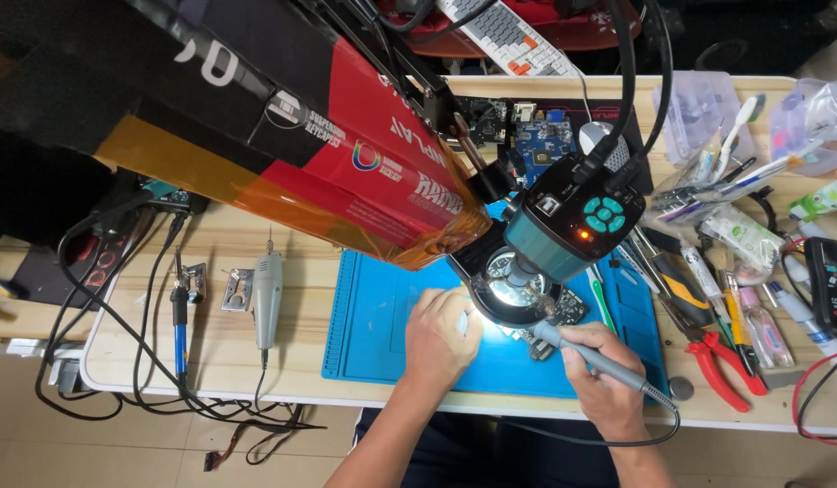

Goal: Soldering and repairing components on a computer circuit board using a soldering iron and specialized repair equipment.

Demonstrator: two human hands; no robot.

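Observation:
My right hand (597,372) grips a grey soldering iron (588,354) like a pen, its tip pointing up-left at a small circuit board (563,314) under the lit ring of a teal microscope camera (563,230). My left hand (441,336) rests on the blue work mat (375,318), fingers curled at the board's left edge beneath the light; whether it holds anything is hidden. The iron's cable trails off the table's front edge.
A large red and black box (283,117) on an arm overhangs the left. Another soldering iron (179,316) and a grey rotary tool (268,294) lie left. Red pliers (712,361), screwdrivers, tubes and a multimeter (832,282) crowd the right. A keyboard (509,36) sits behind.

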